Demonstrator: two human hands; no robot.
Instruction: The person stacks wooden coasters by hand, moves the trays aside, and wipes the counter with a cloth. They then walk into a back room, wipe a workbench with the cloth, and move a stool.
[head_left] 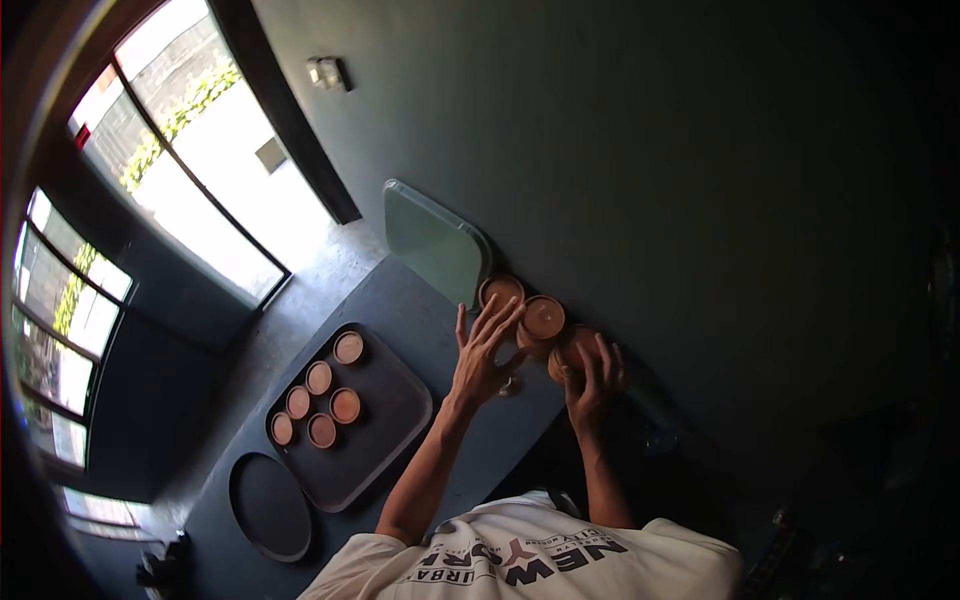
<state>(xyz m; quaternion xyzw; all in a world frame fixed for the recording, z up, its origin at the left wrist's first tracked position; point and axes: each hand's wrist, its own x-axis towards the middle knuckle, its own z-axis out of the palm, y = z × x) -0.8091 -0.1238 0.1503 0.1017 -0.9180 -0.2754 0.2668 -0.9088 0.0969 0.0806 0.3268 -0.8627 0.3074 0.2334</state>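
Three brown clay cups stand close together on the dark counter by the wall. My right hand is closed around the nearest cup. My left hand is held up with its fingers spread and holds nothing. Its fingertips reach to the middle cup and the far cup; I cannot tell whether they touch them.
To the left, a dark rectangular tray holds several clay cups. An oval dark tray lies near it. A pale green tray leans against the dark wall. Large windows fill the left side.
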